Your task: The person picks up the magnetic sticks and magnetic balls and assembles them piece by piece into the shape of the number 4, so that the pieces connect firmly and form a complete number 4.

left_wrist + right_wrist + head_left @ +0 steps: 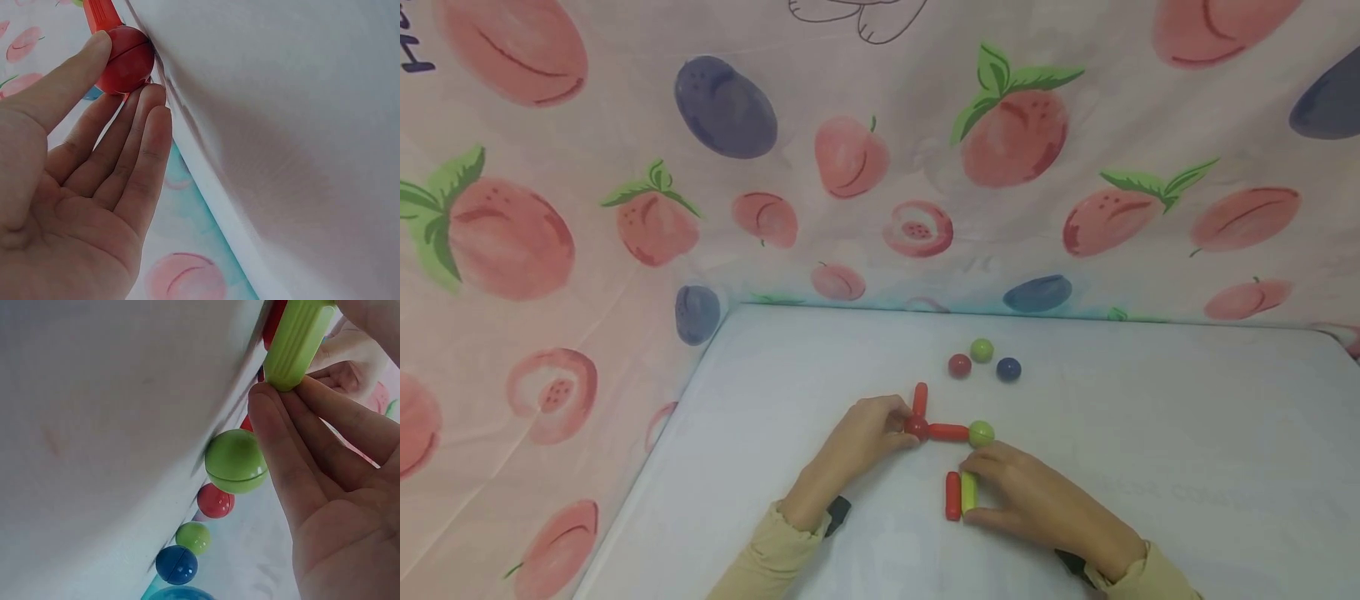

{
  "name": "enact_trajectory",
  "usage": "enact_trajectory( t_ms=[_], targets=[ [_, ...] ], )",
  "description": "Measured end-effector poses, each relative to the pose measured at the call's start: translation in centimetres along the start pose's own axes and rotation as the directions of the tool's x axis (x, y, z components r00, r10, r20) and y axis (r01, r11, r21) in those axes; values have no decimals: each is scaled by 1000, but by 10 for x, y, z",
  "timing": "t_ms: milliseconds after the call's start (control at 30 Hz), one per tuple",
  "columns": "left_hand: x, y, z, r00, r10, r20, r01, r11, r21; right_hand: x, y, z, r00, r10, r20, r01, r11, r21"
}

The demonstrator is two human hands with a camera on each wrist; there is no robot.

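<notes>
My left hand (pixel 871 433) pinches a red ball (pixel 917 427) between thumb and fingertips. Two red rods join that ball: one rod (pixel 921 397) points to the back, the other rod (pixel 949 432) runs right to a yellow-green ball (pixel 981 433). Nearer the front, my right hand (pixel 1030 496) holds a yellow-green rod (pixel 969 493) by its two ends; the right wrist view shows the rod's grooved side (pixel 297 347) between thumb and fingertips. Just left of it lies a loose red rod (pixel 952 496). In the left wrist view the held ball (pixel 128 59) shows a seam.
Behind the joined pieces sit three loose balls: red (pixel 959 365), yellow-green (pixel 982 350) and blue (pixel 1008 369). All rest on a white table (pixel 1150 467). A fruit-printed cloth (pixel 850 75) hangs along its back and left edges.
</notes>
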State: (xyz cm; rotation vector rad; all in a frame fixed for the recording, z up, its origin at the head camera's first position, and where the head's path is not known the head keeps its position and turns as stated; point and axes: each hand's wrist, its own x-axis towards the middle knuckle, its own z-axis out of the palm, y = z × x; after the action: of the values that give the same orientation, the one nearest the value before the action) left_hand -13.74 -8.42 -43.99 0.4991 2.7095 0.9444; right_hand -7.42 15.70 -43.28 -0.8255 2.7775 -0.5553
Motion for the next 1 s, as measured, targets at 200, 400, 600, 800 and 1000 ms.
enact_trajectory(
  t_ms=[200, 400, 600, 800, 1000],
  targets=[
    [0, 1, 0, 1000, -1, 0, 1, 1000, 0, 1, 0, -6, 1000, 17, -6, -17, 1000, -4],
    [-1, 0, 1, 1000, 3, -8, -2, 1000, 9, 2, 2, -11, 999, -6, -45, 7, 1000, 15],
    [-1, 0, 2, 1000, 5, -15, -5, 1000, 19, 3, 4, -16, 998, 5, -68, -3, 1000, 29],
    [-2, 1, 0, 1000, 9, -19, -9, 1000, 12, 6, 3, -21, 994, 47, -95, -44, 999, 27],
    [-2, 1, 1, 1000, 5, -16, -5, 1000, 2, 10, 2, -22, 989, 111, -101, -109, 994, 26]
  ],
)
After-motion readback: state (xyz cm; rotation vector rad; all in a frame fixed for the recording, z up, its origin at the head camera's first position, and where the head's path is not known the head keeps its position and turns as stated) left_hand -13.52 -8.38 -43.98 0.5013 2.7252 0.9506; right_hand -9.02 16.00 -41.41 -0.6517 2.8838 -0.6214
